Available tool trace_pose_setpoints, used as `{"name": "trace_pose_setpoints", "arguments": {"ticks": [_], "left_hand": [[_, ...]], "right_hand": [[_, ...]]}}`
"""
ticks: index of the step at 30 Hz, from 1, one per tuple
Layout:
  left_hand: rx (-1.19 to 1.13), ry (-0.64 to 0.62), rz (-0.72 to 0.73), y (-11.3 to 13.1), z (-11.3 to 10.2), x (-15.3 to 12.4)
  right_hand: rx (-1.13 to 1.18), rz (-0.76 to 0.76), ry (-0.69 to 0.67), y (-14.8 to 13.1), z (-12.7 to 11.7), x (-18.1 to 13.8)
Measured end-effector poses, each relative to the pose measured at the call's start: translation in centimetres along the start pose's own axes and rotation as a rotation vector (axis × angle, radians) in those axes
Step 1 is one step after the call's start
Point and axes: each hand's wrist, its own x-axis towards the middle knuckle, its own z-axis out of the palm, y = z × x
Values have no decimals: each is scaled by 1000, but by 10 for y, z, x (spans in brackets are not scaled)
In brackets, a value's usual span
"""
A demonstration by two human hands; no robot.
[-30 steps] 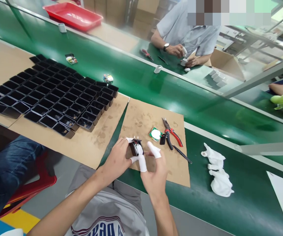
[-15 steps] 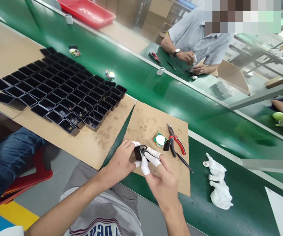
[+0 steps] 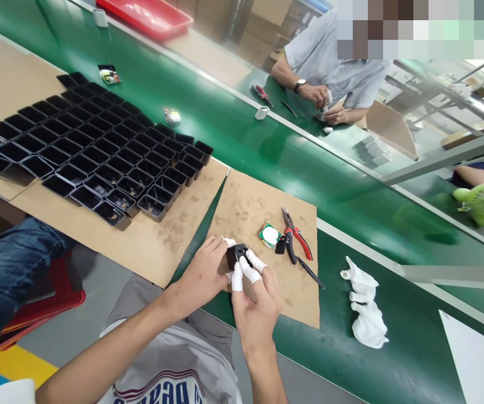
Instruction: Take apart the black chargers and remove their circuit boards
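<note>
Between my hands is a small black plastic case (image 3: 234, 257), held over the cardboard sheet. My left hand (image 3: 208, 266) grips it from the left, with white finger cots on thumb and fingertip. My right hand (image 3: 255, 289), also in white finger cots, pinches at the case's right end; part of the case is hidden behind those fingers. Just beyond lies a green circuit board with a white round top (image 3: 269, 235), a small black piece (image 3: 281, 245) beside it. Red-and-black pliers (image 3: 296, 235) and black tweezers (image 3: 310, 272) rest to the right.
Many open black cases (image 3: 99, 140) stand in rows on cardboard at the left. The green conveyor belt (image 3: 225, 123) runs behind, carrying small circuit boards (image 3: 109, 74). White cloth gloves (image 3: 367, 308) lie at the right. Across the belt, a co-worker's hands (image 3: 324, 104) handle a small white part.
My right hand has shifted left and closer to the case, and the case now shows a more closed, flatter top face. The whole view has moved slightly.
</note>
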Motion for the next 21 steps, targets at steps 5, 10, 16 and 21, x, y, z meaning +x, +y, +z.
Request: {"name": "trace_pose_setpoints", "arguments": {"ticks": [5, 10, 16, 21], "left_hand": [[11, 3, -3, 1, -1, 1], [15, 18, 16, 10, -5, -5], [37, 76, -6, 13, 8, -12], [65, 106, -37, 5, 17, -12]], "right_hand": [[-37, -93, -52, 4, -2, 0], [-26, -150, -52, 6, -16, -2], [-5, -171, -85, 16, -19, -8], [5, -180, -82, 27, -5, -11]]}}
